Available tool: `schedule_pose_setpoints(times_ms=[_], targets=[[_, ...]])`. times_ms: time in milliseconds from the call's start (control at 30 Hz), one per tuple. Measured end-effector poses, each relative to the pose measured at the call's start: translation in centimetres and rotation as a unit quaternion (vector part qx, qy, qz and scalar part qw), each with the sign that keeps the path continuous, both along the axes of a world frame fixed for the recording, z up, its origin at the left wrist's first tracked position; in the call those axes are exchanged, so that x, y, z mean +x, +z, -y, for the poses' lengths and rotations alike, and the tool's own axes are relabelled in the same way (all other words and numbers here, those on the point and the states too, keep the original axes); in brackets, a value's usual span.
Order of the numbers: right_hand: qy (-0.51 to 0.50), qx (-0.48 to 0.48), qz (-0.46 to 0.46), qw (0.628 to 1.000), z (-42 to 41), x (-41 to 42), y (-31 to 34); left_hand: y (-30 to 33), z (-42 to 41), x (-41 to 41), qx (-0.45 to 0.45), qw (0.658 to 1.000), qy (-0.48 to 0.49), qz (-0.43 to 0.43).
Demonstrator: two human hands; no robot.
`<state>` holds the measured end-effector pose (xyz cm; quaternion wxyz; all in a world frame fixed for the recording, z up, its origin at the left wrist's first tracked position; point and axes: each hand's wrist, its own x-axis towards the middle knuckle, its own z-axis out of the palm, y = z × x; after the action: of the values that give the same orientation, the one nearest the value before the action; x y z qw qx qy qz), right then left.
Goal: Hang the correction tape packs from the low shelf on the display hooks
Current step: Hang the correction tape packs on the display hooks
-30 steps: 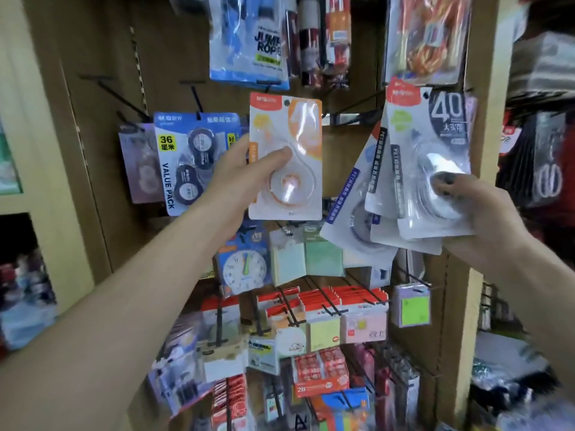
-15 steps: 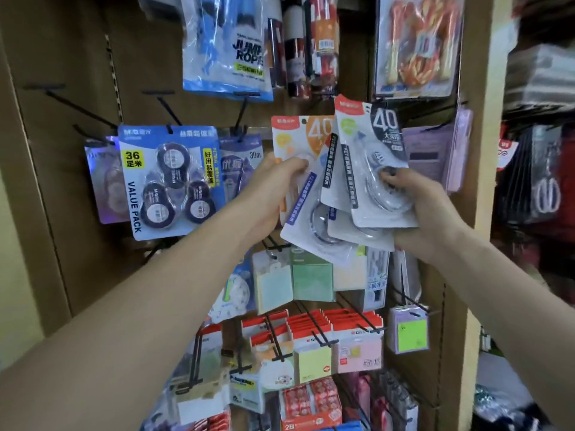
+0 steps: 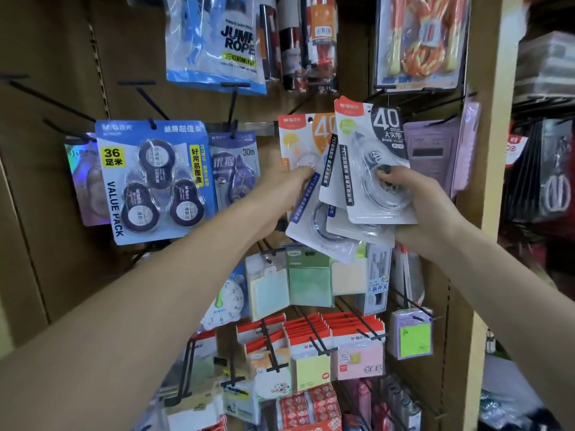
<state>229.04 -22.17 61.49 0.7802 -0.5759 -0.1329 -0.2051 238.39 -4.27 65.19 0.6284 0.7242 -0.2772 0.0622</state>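
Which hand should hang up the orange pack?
Probably the left hand: its fingers already grip the orange-and-white correction tape pack beside the black wire hooks, while the right hand holds a fan of grey-and-white packs.

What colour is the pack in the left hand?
Orange and white pack, left hand; head view.

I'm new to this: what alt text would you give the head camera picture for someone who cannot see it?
A person's right hand holds a fan of correction tape packs before a shop display, while the left hand grips an orange pack at its left edge. Around them hang a blue value pack, jump ropes and sticky notes on black hooks.
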Motion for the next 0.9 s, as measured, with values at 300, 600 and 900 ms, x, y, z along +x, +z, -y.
schedule_pose_setpoints(times_ms=[300,600,900], targets=[[0.01,0.009,0.017,1.0,-0.6,0.2,1.1,0.5,-0.1,1.5,-0.003,0.997,0.037,0.063],[0.025,0.026,0.03,0.999,-0.1,0.8,0.7,0.0,0.0,1.6,0.013,0.996,0.059,0.068],[0.007,0.002,-0.01,1.0,-0.6,3.0,1.8,0.2,0.9,4.1,0.035,0.996,0.085,0.013]])
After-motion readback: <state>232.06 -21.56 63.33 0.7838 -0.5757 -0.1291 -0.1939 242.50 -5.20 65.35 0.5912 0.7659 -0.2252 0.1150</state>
